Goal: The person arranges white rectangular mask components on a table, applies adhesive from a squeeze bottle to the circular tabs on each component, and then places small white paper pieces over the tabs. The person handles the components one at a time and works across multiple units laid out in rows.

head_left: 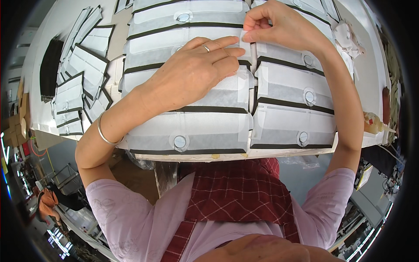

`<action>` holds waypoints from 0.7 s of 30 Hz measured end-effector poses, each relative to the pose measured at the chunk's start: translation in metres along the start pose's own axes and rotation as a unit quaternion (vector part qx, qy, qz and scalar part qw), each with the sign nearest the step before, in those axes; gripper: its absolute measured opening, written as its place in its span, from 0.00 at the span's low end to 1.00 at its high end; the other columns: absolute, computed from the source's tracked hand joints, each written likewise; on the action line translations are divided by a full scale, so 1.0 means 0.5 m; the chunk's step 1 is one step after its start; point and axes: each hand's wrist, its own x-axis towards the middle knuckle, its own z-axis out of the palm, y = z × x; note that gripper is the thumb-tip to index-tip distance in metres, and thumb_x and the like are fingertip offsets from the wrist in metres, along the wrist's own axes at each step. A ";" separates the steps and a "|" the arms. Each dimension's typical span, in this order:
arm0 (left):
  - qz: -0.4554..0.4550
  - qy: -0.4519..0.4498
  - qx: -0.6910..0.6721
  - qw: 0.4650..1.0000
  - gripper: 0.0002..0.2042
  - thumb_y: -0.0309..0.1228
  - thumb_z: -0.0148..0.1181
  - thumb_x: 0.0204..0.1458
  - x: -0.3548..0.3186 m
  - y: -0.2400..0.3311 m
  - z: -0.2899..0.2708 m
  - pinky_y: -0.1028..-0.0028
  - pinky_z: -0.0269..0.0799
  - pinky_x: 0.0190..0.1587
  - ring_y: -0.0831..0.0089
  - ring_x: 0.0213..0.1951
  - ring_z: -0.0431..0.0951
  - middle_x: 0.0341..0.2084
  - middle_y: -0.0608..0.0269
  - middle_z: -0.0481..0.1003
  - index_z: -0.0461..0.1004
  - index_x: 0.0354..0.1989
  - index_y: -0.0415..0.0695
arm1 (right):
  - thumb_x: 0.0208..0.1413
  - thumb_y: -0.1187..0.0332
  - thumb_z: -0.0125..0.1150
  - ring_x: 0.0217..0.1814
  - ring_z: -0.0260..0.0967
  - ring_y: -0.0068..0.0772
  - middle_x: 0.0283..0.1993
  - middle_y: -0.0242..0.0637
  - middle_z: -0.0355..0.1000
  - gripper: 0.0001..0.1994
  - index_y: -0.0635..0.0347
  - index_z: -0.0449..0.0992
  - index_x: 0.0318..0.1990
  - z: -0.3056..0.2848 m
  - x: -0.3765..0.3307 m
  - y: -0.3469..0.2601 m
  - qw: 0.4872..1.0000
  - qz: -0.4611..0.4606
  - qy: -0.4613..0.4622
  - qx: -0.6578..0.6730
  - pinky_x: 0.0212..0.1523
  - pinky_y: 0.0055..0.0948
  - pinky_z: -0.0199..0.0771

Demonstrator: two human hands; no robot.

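Rows of white fabric-like panels [214, 129] with black edges lie across the table, each visible one bearing a round silvery disc [180, 141] under a clear round patch. My left hand [192, 72] rests palm down on a panel in the left column, fingers stretched toward the gap between the columns. Just beyond its fingertips, my right hand [281, 26] pinches the far end of a small white strip [245, 47] between thumb and forefinger. That strip lies along the right end of the left-column panel. Part of this panel is hidden under my left hand and forearm.
Loose white panels [89, 65] overlap in a pile at the left, beside a black stack [50, 70]. Crumpled white scraps [348, 39] lie at the far right. A yellowish bottle with a nozzle [373, 123] sits near the right edge of the table [369, 83].
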 end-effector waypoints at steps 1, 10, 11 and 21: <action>0.001 -0.005 0.002 1.000 0.04 0.27 0.60 0.60 0.001 0.001 -0.001 0.60 0.68 0.60 0.62 0.68 0.70 0.59 0.61 0.77 0.75 0.35 0.40 | 0.58 0.67 0.70 0.27 0.66 0.19 0.24 0.31 0.75 0.09 0.65 0.83 0.35 0.001 0.002 0.000 1.000 0.004 -0.002 -0.002 0.30 0.26 0.68; 0.011 -0.021 -0.002 1.000 0.04 0.26 0.59 0.60 0.003 0.004 0.001 0.61 0.66 0.62 0.61 0.69 0.69 0.60 0.60 0.77 0.73 0.34 0.40 | 0.56 0.67 0.71 0.27 0.67 0.20 0.24 0.32 0.75 0.09 0.65 0.82 0.34 -0.002 0.001 -0.005 1.000 0.000 -0.002 -0.015 0.30 0.26 0.69; 0.010 -0.024 -0.002 1.000 0.04 0.26 0.59 0.60 0.003 0.004 0.000 0.61 0.66 0.62 0.61 0.69 0.69 0.61 0.60 0.76 0.73 0.34 0.40 | 0.55 0.68 0.71 0.27 0.67 0.20 0.24 0.31 0.75 0.08 0.65 0.82 0.34 -0.003 -0.001 -0.009 1.000 -0.004 -0.004 -0.009 0.30 0.26 0.69; -0.211 0.085 -0.233 0.946 0.12 0.35 0.62 0.64 0.035 -0.007 -0.032 0.73 0.73 0.49 0.72 0.54 0.79 0.42 0.59 0.84 0.81 0.35 0.38 | 0.64 0.67 0.66 0.30 0.66 0.12 0.32 0.24 0.74 0.07 0.61 0.78 0.39 0.004 -0.009 -0.002 0.947 -0.017 0.125 0.295 0.33 0.14 0.66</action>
